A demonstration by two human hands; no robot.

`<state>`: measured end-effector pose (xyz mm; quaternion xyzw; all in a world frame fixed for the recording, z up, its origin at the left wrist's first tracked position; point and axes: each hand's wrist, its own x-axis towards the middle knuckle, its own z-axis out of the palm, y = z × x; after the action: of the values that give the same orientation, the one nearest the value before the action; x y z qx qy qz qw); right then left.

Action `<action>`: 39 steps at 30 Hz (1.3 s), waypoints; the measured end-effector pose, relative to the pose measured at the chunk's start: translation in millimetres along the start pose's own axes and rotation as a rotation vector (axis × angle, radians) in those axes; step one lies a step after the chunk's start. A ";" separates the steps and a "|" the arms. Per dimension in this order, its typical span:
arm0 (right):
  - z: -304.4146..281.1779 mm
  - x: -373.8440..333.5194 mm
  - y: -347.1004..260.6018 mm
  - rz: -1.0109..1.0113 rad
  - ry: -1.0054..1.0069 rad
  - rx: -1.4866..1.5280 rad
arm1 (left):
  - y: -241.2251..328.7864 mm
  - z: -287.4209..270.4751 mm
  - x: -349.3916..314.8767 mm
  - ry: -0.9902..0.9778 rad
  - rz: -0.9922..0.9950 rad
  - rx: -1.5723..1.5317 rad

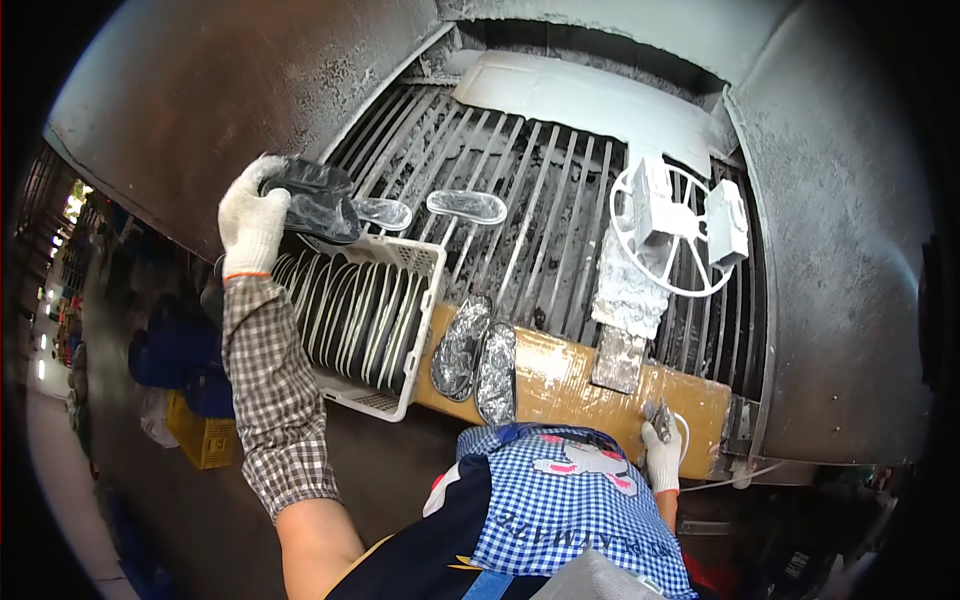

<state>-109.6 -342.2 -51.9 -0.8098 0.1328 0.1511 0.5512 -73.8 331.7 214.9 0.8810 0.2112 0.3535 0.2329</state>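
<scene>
My left hand [254,215], in a white knit glove, grips a glossy black shoe sole [318,197] above the far end of a white plastic crate [427,290]. Several dark soles with pale edges [365,320] stand on edge in a row inside that crate. Down at the right, my gloved right hand [661,457] is closed around a small metal spray gun [657,415], its white hose [684,440] curving beside the hand. Two sole-shaped pieces in crinkled shiny film [461,350] [497,372] lie side by side on the cardboard-covered ledge [555,370] between my hands.
Ahead, a booth with metal walls [830,250] encloses a slatted grate [540,220] caked with residue. On the grate's right is a white-coated wheel-shaped stand [685,222] with two upright blocks. Two shiny oval pads [467,207] [385,213] sit beyond the crate. A yellow crate [200,430] stands low at left.
</scene>
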 end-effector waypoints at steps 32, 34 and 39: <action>-20.8 -20.5 6.8 0.086 0.027 0.003 | 55.9 261.4 -232.6 -0.743 0.280 -0.250; -13.2 -17.7 -3.3 0.048 0.059 0.036 | 61.4 220.6 -197.9 -0.711 0.010 -0.444; -9.7 10.9 20.5 -0.036 0.006 -0.022 | 13.7 141.0 -113.5 -0.331 -0.351 -0.429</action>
<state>-106.4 -359.1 -70.2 -0.8184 0.1181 0.1402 0.5446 -44.2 223.0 72.5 0.8075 0.2399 0.1962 0.5018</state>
